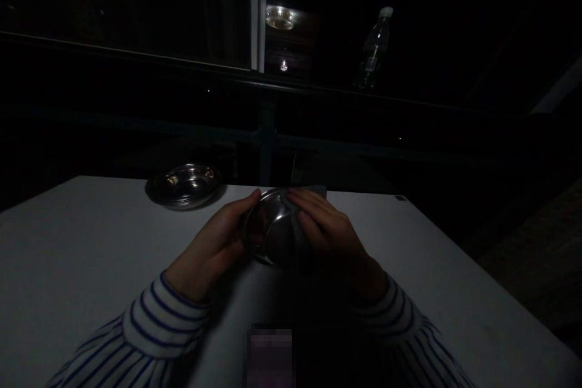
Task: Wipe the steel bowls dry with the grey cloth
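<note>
Above the white table [104,242], I hold a shiny metal bowl [277,236] tilted so that its inside faces me. My left hand [220,233] grips its left rim, thumb at the top edge and fingers behind it. My right hand [334,233] is closed on a thin grey cloth [320,190], pressing it over the bowl's right rim and inner side. Deep shadow hides the lower part of the cloth and the right fingertips. To the left, toward the far edge, sits a stack of similar metal bowls [184,188].
Behind the table, a clear plastic bottle [375,48] with a pale cap stands by a dark window. A light vertical window frame [259,12] rises in the middle, beside a reflected ceiling lamp [279,17]. A small dark label [400,197] marks the table's far right corner.
</note>
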A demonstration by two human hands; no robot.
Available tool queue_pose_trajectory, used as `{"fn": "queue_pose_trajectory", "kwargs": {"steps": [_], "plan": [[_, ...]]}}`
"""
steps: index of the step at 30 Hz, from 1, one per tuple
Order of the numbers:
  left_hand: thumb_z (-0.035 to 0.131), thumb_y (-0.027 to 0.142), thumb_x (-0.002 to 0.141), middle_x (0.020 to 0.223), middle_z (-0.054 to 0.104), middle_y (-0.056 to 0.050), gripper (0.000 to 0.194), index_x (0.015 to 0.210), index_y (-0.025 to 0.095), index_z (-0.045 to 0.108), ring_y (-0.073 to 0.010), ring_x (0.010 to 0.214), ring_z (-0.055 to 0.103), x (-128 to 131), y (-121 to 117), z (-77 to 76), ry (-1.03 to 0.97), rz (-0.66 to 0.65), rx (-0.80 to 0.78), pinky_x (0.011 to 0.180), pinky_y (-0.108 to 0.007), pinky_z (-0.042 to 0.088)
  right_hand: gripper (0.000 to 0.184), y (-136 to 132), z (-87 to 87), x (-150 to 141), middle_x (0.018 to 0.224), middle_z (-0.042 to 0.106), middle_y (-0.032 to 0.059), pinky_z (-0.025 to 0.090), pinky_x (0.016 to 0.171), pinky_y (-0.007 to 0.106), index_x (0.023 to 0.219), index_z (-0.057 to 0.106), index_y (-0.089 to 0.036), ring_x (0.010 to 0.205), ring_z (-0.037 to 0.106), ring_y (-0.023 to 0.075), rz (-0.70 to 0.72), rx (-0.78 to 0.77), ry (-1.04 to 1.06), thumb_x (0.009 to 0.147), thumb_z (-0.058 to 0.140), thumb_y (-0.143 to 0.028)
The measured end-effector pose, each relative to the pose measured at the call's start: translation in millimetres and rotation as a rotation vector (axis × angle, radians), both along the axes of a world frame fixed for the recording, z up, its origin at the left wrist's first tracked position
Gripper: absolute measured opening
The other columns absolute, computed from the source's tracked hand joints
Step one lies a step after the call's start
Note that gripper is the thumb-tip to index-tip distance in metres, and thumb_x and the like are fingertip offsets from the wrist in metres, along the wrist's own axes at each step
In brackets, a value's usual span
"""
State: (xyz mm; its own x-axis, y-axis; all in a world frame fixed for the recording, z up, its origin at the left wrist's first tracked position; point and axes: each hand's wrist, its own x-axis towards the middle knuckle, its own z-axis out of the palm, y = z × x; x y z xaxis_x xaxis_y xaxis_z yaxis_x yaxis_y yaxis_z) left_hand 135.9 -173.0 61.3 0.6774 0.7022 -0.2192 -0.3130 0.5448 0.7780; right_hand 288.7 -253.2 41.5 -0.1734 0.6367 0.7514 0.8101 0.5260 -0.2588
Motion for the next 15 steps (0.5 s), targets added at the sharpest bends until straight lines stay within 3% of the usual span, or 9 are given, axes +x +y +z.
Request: {"fn": "queue_pose_trajectory", "kwargs": {"steps": [9, 11, 15], "plan": [[0.047, 0.017, 0.082, 0.071, 0.068, -0.002, 0.016, 0.079, 0.014, 0.062, -0.0123, 0.062, 0.063, -6, 11, 1.6, -0.225, 0.232, -0.009, 0.059, -0.021, 0.052, 0.042, 3, -6.8, 0, 0.129, 0.043, 0.0088, 0.032, 0.103, 0.032, 0.126, 0.041, -0.013, 0.121, 0.037, 0.0136, -0.096, 0.034, 0.186, 0.085, 0.036, -0.015], [0.047, 0.017, 0.081, 0.073, 0.069, -0.002, 0.015, 0.080, 0.014, 0.062, -0.0131, 0.064, 0.063, -5, 9, 1.8, -0.197, 0.190, -0.008, 0.061, -0.023, 0.053, 0.042, 2, -6.8, 1, 0.129, 0.043, 0.0085, 0.032, 0.103, 0.032, 0.126, 0.041, -0.013, 0.121, 0.037, 0.0131, -0.104, 0.029, 0.183, 0.085, 0.036, -0.015], [0.050, 0.016, 0.079, 0.068, 0.068, -0.003, 0.013, 0.077, 0.013, 0.063, -0.0139, 0.060, 0.062, -3, 0, 3.6, -0.100, -0.013, 0.038, 0.057, -0.024, 0.052, 0.039, -2, -1.9, 4, 0.126, 0.047, 0.0086, 0.033, 0.102, 0.034, 0.123, 0.045, -0.013, 0.119, 0.040, 0.0139, -0.090, 0.006, 0.188, 0.085, 0.034, -0.014]]}}
